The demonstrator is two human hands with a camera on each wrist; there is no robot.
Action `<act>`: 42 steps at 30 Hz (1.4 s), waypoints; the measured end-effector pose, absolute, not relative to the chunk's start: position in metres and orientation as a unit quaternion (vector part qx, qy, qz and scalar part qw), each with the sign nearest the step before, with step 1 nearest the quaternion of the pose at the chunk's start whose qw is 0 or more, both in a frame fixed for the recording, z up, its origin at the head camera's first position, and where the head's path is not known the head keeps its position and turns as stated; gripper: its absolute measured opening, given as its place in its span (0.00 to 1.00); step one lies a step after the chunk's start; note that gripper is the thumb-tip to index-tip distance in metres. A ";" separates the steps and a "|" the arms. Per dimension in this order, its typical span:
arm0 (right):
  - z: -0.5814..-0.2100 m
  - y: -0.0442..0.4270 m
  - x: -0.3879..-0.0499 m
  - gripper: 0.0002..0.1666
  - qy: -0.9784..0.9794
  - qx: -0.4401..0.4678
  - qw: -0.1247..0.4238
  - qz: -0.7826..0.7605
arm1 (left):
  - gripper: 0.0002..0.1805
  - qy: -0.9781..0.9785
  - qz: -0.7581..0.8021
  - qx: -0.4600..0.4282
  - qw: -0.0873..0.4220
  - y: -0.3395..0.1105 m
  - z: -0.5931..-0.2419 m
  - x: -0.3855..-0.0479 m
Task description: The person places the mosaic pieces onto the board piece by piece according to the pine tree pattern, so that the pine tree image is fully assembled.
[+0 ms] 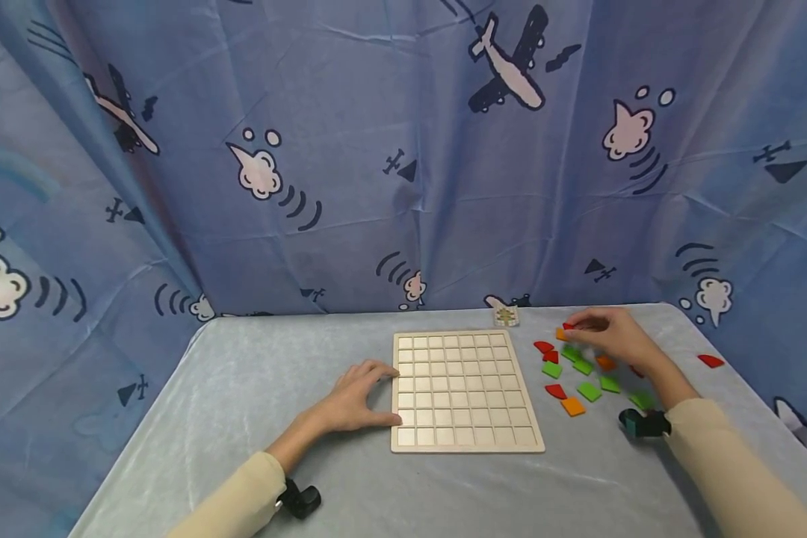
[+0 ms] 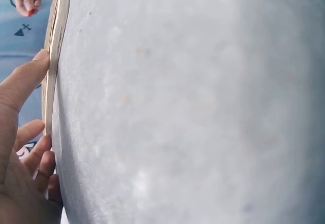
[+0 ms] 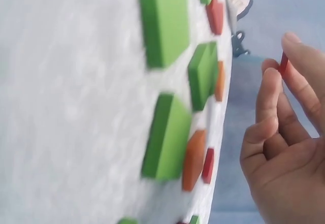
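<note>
A pale wooden board (image 1: 467,392), divided into a grid of squares, is laid flat near the middle of a tabletop (image 1: 276,351) covered in light grey cloth. Its left edge is touched by the thumb and fingers of the left hand (image 1: 350,400), whose grip is spread wide. To the right of the board, a small red piece (image 3: 284,63) is pinched between the thumb and fingers of the right hand (image 1: 615,340); that grip is narrow, and the piece is held up off the cloth. Below and around this hand, green squares (image 1: 588,391), orange squares (image 1: 573,406) and red wedges (image 1: 555,391) are scattered. Another red wedge (image 1: 710,361) is seen alone, farther right. Behind everything, a blue curtain (image 1: 350,149) is printed with planes and clouds.
</note>
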State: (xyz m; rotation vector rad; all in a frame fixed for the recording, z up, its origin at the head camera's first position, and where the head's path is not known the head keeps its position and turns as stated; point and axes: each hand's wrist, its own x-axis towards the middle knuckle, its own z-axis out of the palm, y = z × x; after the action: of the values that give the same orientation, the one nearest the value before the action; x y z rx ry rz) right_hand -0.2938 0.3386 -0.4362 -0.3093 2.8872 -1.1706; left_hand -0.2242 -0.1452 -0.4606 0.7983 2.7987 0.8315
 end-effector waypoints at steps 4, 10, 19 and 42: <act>-0.431 0.328 -0.292 0.28 0.917 -0.084 0.020 -0.389 | 0.41 0.924 0.274 0.261 0.059 -0.145 -0.461 -0.224; -0.428 0.314 -0.293 0.26 0.903 -0.108 0.007 -0.417 | 0.41 0.924 0.277 0.258 0.060 -0.148 -0.462 -0.225; -0.429 0.295 -0.291 0.29 0.880 -0.098 0.025 -0.464 | 0.41 0.924 0.273 0.259 0.062 -0.146 -0.463 -0.224; -0.429 0.250 -0.301 0.25 0.859 -0.132 0.056 -0.492 | 0.41 0.923 0.277 0.261 0.061 -0.144 -0.463 -0.226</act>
State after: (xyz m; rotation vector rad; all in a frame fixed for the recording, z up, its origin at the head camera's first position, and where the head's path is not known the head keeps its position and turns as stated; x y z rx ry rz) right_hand -0.3014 0.2497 -0.4292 -0.4020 2.6057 -1.4933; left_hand -0.2262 -0.1438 -0.4625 0.7884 2.7920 0.8376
